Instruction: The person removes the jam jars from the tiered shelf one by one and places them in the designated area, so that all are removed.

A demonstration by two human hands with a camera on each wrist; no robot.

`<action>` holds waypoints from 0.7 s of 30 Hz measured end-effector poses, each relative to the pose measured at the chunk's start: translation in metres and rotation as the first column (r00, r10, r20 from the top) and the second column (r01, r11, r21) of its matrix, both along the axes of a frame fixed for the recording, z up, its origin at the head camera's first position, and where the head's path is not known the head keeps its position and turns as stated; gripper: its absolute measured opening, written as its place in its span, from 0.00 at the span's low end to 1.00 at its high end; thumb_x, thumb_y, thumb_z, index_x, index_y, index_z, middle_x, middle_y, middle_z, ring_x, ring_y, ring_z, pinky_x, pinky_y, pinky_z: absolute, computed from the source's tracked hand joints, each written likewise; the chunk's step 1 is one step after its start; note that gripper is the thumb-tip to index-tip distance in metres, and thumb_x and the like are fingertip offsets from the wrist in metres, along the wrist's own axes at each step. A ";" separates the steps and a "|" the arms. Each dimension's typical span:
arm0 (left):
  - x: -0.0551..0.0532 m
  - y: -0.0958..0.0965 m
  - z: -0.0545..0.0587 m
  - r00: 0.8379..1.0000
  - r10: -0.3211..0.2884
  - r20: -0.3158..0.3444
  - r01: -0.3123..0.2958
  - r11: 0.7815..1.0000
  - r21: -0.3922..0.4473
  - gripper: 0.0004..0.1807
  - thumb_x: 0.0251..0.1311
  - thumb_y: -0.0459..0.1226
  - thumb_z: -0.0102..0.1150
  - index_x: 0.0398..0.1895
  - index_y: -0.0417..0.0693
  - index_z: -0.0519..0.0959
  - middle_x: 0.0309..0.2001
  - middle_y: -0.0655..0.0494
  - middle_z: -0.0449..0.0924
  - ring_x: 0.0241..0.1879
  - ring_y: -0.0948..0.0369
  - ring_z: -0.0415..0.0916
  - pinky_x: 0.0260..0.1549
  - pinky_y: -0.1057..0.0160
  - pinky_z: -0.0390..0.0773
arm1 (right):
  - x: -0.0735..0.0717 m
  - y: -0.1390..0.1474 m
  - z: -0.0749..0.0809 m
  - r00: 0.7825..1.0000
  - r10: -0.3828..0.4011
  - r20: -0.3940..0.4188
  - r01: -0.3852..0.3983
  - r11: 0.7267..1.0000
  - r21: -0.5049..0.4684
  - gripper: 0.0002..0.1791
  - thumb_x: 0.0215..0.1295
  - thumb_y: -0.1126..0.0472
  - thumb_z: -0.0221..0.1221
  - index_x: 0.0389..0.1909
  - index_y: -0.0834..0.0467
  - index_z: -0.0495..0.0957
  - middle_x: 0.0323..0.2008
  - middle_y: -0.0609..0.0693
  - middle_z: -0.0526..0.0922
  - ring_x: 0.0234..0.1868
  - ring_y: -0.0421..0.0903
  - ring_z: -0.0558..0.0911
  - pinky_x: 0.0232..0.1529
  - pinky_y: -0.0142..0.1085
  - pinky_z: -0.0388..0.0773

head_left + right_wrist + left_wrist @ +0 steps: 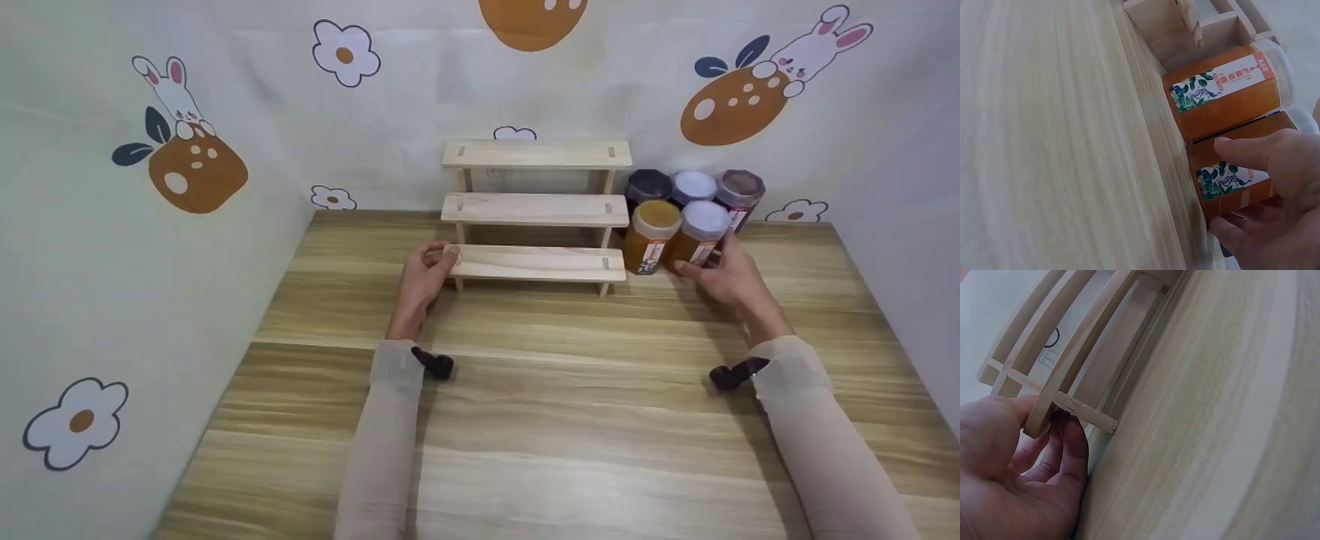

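A three-step wooden shelf (536, 262) stands against the back wall. My left hand (429, 274) pinches the left end of its lowest board, thumb on top and fingers curled underneath, as the left wrist view shows. To the shelf's right stand several lidded jars. My right hand (724, 277) grips the front right jar (1230, 185), an amber one with a whitish lid and a printed label, thumb on its near side and fingers round the far side. Beside it is another amber jar (1224, 87), close to the shelf's end.
Behind the amber jars stand a dark-lidded jar (649, 184), a white-lidded jar (694, 186) and a brown-lidded jar (741, 187). A wood-grain table (570, 420) stretches toward me. Printed wall sheets (405, 112) close off the back and sides.
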State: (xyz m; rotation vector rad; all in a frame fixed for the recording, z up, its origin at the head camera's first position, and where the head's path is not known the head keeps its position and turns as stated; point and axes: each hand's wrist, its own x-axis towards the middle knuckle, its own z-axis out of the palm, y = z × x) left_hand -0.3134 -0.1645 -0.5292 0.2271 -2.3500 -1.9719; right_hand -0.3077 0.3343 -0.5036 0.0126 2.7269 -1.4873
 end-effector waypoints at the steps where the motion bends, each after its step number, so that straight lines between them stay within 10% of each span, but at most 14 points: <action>1: 0.000 0.001 0.000 1.000 -0.001 0.001 0.001 1.000 -0.002 0.22 0.75 0.46 0.68 0.62 0.42 0.81 0.47 0.50 0.87 0.42 0.63 0.80 0.39 0.69 0.76 | 0.000 0.001 0.000 1.000 0.001 0.003 -0.001 1.000 -0.002 0.54 0.71 0.61 0.72 0.85 0.65 0.45 0.81 0.74 0.59 0.81 0.72 0.63 0.82 0.63 0.59; 21: -0.004 -0.007 0.001 0.997 -0.055 0.062 0.056 0.998 -0.012 0.25 0.81 0.54 0.56 0.65 0.44 0.78 0.56 0.47 0.83 0.53 0.58 0.78 0.52 0.62 0.76 | 0.005 -0.004 -0.007 0.999 -0.025 -0.038 0.025 1.000 -0.007 0.55 0.69 0.61 0.73 0.85 0.65 0.45 0.81 0.74 0.60 0.80 0.72 0.65 0.81 0.64 0.60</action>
